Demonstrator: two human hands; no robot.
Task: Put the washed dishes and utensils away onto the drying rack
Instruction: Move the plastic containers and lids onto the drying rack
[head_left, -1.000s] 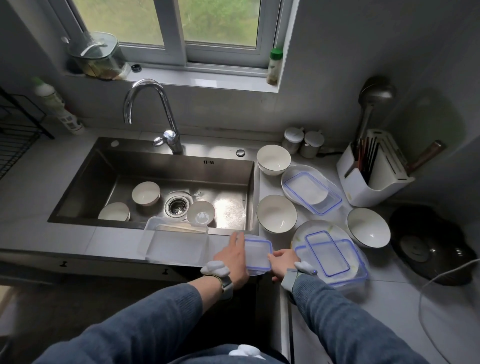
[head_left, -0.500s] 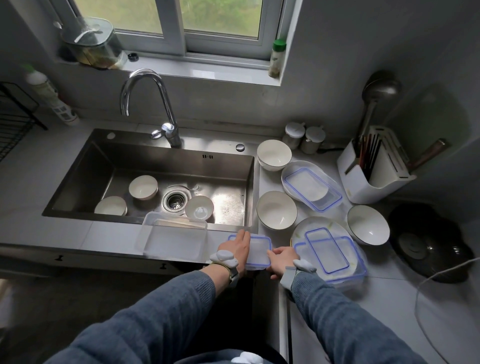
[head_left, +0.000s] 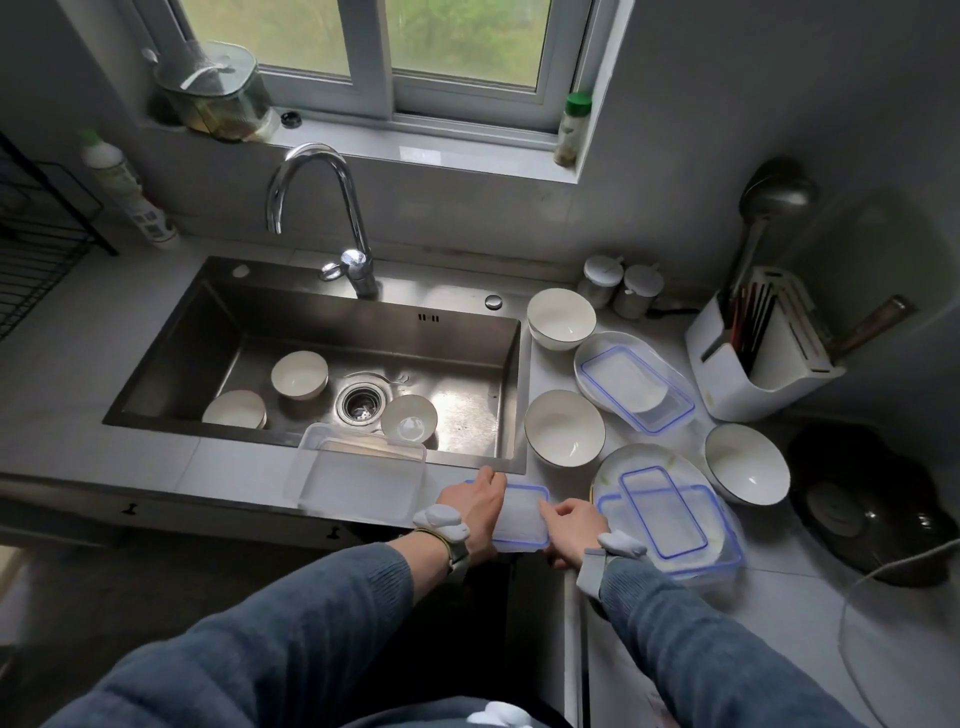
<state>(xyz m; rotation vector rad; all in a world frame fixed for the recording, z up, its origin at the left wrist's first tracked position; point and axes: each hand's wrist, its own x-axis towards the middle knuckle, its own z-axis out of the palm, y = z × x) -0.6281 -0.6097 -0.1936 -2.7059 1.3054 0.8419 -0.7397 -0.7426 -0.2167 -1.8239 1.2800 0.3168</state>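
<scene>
Head-camera view over a grey kitchen counter (head_left: 130, 467): a person in blue-grey sleeves held a small clear lid with a blue seal (head_left: 521, 517) at the counter's front edge, just right of the steel sink (head_left: 509, 384). The left hand (head_left: 475, 506) lay on the lid's left side, fingers extended toward the sink rim, while the right hand (head_left: 571, 525) gripped the lid's right edge, thumb on top and fingers curled beneath. Whether the left hand clasped the lid or only pressed on it could not be told.

Just left of the hands an empty clear container (head_left: 358, 475) sat half on the counter, half over the sink's front rim. Three small bowls (head_left: 300, 374) rested in the basin around the drain (head_left: 362, 405). To the right of the sink stood three larger white bowls (head_left: 563, 434), an oval plate carrying a blue-rimmed lid (head_left: 636, 382), and a second plate stacked with two more blue-rimmed lids (head_left: 670, 519), just beside the right wrist. A white utensil holder (head_left: 763, 358) with chopsticks stood against the wall. A black wire rack (head_left: 31, 249) showed at the far left edge, well apart from the hands.
</scene>
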